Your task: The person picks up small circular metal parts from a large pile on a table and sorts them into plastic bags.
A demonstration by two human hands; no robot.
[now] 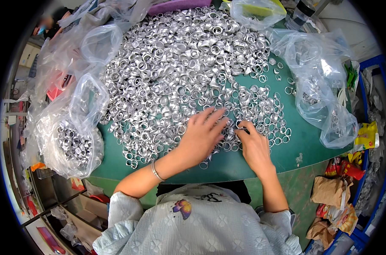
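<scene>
A broad heap of silver-coloured metal rings (171, 63) spreads over the green tabletop (303, 148). My left hand (204, 134) lies palm down over the near part of the heap, fingers stretched and spread, with a bangle (156, 170) on its wrist. Just to its right, my right hand (253, 146) rests at the near edge of the rings. Its thumb and forefinger are curled together, close to a ring; whether they grip one is too small to make out. Loose rings (280, 131) lie flat to the right of this hand.
A clear plastic bag of rings (76, 146) stands at the left edge; another plastic bag (324, 93) lies at the right. A purple tray (178, 6) and a yellow-green tray (271, 8) sit at the back. Blue shelving (358, 204) and paper packages (331, 191) stand right of the table.
</scene>
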